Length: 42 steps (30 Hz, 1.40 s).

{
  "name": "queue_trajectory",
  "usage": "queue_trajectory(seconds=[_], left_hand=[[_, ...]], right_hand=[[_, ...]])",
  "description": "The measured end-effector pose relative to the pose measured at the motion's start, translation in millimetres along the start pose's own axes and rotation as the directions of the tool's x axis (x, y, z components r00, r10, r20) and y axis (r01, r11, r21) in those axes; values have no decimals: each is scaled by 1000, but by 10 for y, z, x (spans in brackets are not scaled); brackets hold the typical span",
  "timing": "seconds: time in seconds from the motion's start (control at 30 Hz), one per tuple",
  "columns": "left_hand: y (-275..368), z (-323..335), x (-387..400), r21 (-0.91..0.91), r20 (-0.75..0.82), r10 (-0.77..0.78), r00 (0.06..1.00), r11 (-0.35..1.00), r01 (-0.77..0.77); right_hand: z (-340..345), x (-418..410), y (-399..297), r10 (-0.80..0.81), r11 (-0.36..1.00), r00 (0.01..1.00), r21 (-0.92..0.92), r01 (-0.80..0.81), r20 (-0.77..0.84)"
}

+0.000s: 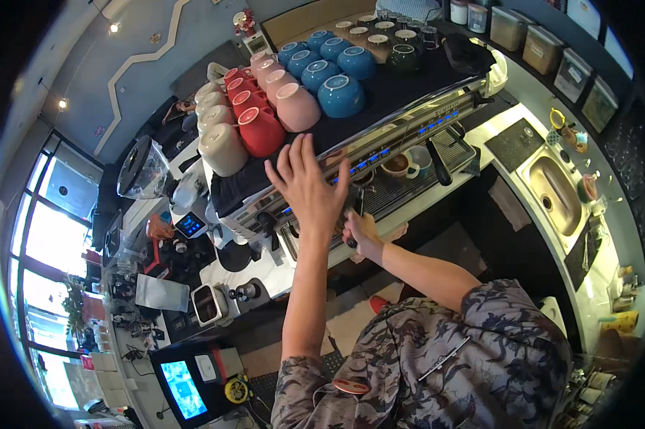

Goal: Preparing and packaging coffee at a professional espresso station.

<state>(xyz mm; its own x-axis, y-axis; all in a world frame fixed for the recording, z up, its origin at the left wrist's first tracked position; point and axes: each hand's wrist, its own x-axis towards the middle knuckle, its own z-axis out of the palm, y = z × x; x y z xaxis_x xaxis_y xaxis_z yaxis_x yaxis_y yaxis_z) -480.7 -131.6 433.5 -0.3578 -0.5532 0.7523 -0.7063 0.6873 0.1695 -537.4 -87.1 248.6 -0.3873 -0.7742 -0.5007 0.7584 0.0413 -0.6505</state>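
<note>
My left hand lies with fingers spread against the top front edge of the espresso machine, below a red cup. Nothing is held in it. My right hand is closed around a black handle at the machine's front, apparently a portafilter handle; its head is mostly hidden. On the drip tray, right of that handle, a cup of brown coffee stands beside a pale cup. A second portafilter handle juts out farther right.
Upturned blue cups and pink cups crowd the machine's top. A coffee grinder stands left. A steel sink is set in the right counter. Lower left are a knock box and a lit screen.
</note>
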Motion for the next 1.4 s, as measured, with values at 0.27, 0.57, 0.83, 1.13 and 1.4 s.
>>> queue_trajectory(seconds=[0.27, 0.57, 0.83, 1.13, 1.4], left_hand=[[489, 594, 113, 25, 144, 206, 968, 977, -212], [682, 621, 212, -5, 130, 87, 988, 996, -87], [754, 599, 190, 56, 40, 80, 996, 995, -82], [715, 616, 187, 139, 81, 76, 994, 987, -87], [704, 630, 204, 173, 73, 100, 992, 978, -112]], right_hand=[[-1095, -694, -362, 300, 898, 953, -352, -264, 50], [-1963, -1196, -1037, 467, 805, 881, -452, -384, 83], [-2584, -1412, -1390, 509, 756, 854, -531, -383, 109], [-3032, -1637, -1649, 475, 778, 878, -490, -393, 50], [-3240, -1641, -1666, 493, 772, 870, -471, -427, 18]])
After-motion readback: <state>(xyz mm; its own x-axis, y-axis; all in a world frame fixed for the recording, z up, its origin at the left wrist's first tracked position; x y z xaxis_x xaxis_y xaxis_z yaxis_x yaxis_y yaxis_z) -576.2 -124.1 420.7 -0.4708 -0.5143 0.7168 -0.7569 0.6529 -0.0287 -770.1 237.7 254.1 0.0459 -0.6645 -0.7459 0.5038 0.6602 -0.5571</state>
